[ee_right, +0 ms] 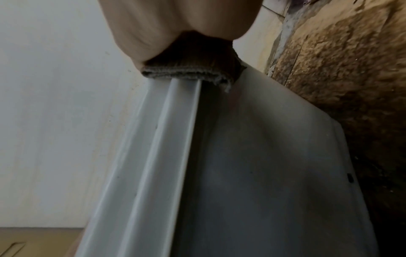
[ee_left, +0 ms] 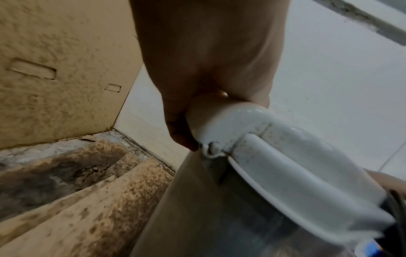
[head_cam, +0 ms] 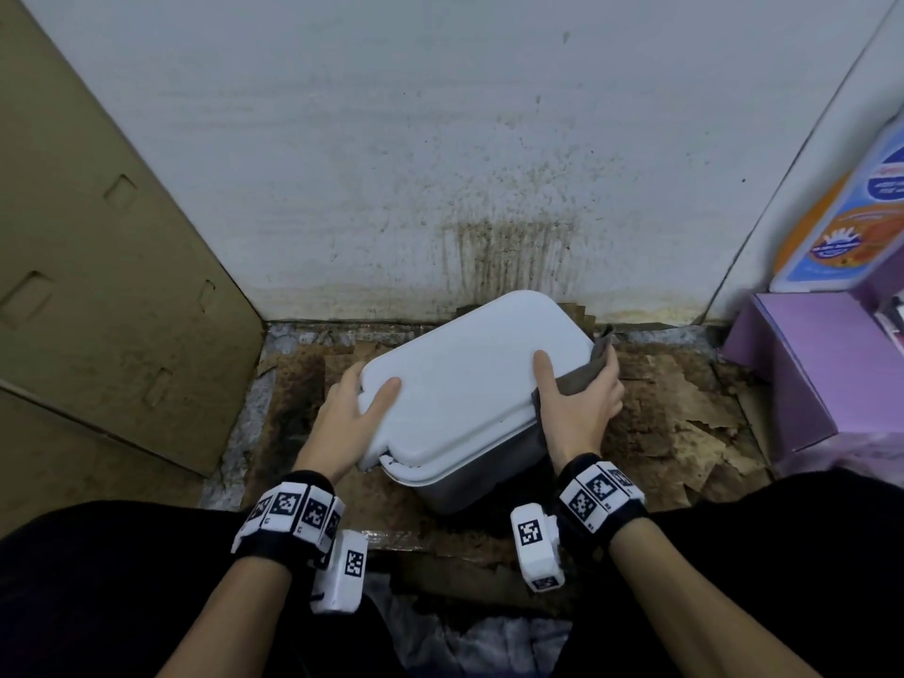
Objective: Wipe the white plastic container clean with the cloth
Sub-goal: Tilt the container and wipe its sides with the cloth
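Observation:
A white plastic container (head_cam: 464,384) with its lid on stands tilted on stained cardboard in front of me. My left hand (head_cam: 350,408) grips the lid's near-left corner, thumb on top and fingers round the edge; the left wrist view shows that corner (ee_left: 222,121) and a small hinge. My right hand (head_cam: 579,401) grips a grey-brown cloth (head_cam: 582,381) against the container's right rim, thumb lying on the lid. In the right wrist view the cloth (ee_right: 193,64) is folded over the rim, above the container's side wall (ee_right: 252,173).
A stained white wall (head_cam: 440,163) rises right behind the container. A brown cardboard panel (head_cam: 98,261) leans at the left. Purple boxes (head_cam: 807,364) and a colourful package (head_cam: 841,227) stand at the right. Torn, dirty cardboard (head_cam: 685,408) covers the floor. My dark-clothed legs fill the bottom.

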`<state>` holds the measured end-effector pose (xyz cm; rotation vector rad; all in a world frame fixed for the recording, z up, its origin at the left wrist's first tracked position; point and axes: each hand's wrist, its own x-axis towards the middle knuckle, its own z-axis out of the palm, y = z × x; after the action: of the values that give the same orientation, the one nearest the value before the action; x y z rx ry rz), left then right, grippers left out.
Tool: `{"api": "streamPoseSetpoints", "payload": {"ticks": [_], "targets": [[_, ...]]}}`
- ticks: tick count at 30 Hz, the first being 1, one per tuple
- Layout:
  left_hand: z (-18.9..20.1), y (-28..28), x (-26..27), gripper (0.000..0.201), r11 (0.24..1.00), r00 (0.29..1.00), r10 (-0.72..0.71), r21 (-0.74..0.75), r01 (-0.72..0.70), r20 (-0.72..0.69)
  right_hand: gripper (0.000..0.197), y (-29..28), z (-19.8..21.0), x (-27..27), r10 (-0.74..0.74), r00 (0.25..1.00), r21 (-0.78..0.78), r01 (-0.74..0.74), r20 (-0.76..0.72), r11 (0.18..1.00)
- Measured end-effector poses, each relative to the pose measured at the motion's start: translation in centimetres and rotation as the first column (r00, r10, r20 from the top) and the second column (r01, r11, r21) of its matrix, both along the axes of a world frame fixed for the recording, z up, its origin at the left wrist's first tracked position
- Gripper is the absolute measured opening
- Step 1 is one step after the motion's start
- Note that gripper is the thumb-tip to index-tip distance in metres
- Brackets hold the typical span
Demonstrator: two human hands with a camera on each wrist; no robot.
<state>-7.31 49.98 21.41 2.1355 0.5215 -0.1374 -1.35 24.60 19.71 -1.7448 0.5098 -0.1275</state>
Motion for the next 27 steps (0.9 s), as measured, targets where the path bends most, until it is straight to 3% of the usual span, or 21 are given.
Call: {"api": "streamPoseSetpoints", "payload": {"ticks": [5, 9, 13, 15, 18, 23, 27], "targets": [[0.3, -1.0, -0.4, 0.081, 0.997, 0.997, 0.061, 0.055, -0.059, -0.038, 0.089, -0.7, -0.2, 0.9, 0.055, 0.998, 0.01, -0.055, -0.025, 0.998], [0.5, -2.0, -1.3, 0.092, 0.992, 0.995, 0.047, 0.117, -0.036, -0.089, 0.085, -2.7, 0.0, 3.5, 0.174, 0.984, 0.094, -0.169, -0.038, 0.981], [0.5, -3.0, -2.2, 0.102, 0.986, 0.982, 0.137, 0.114, -0.122, -0.133, 0.084, -4.2, 0.4, 5.7, 0.286, 0.957, 0.139, -0.277, -0.054, 0.951], [0.4, -3.3, -2.3, 0.102, 0.979, 0.975, 0.176, 0.125, -0.159, -0.137, 0.091, -4.6, 0.2, 6.2, 0.327, 0.943, 0.107, -0.32, -0.059, 0.942], [0.6, -3.2, -2.2, 0.097, 0.979, 0.976, 0.181, 0.113, -0.167, -0.122, 0.081, -4.7, 0.3, 6.2, 0.377, 0.925, 0.026, -0.376, -0.051, 0.926], [0.4, -2.4, -2.0, 0.086, 0.984, 0.983, 0.153, 0.113, -0.141, -0.104, 0.07, -4.8, 0.8, 5.7, 0.338, 0.941, 0.009, -0.338, -0.003, 0.941], [0.6, -1.4, -0.8, 0.082, 0.986, 0.991, 0.127, 0.116, -0.123, -0.034, 0.069, -4.8, 1.0, 3.9, 0.217, 0.976, 0.041, -0.217, -0.003, 0.975]]}}
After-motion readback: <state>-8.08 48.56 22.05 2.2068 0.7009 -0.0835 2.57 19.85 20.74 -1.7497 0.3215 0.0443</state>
